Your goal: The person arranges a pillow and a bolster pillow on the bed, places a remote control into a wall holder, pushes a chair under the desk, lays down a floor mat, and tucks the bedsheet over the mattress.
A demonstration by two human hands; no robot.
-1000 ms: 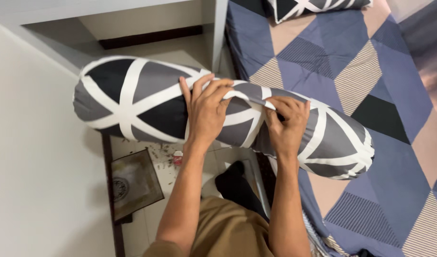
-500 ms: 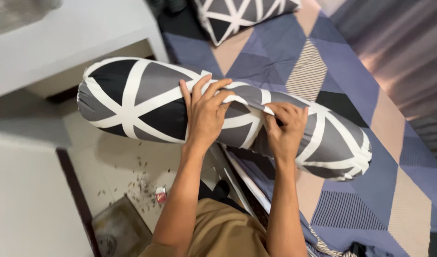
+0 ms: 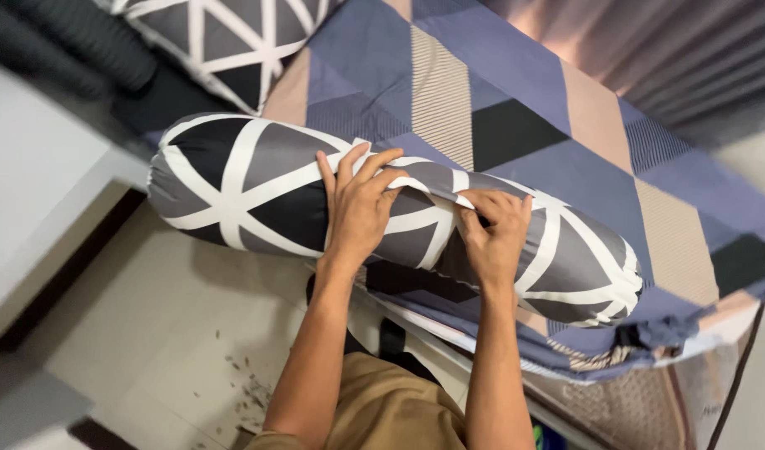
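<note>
I hold a long bolster pillow (image 3: 249,187) in a black, grey and white triangle-pattern cover, level across the bed's edge. My left hand (image 3: 359,204) lies spread over its middle, fingers pressing on the cover. My right hand (image 3: 492,229) pinches a fold of the cover just to the right of the left hand. The bolster's right end (image 3: 620,279) is gathered closed.
A bed with a blue, tan and black geometric sheet (image 3: 557,125) fills the right side. A matching triangle-pattern pillow (image 3: 224,42) lies at the top. Pale floor with small debris (image 3: 241,392) is at the lower left, beside a white surface (image 3: 32,183). Curtains (image 3: 674,50) hang at upper right.
The view has swung toward the bed, so the bolster sits lower and further right. Both hands keep the same hold on the cover.
</note>
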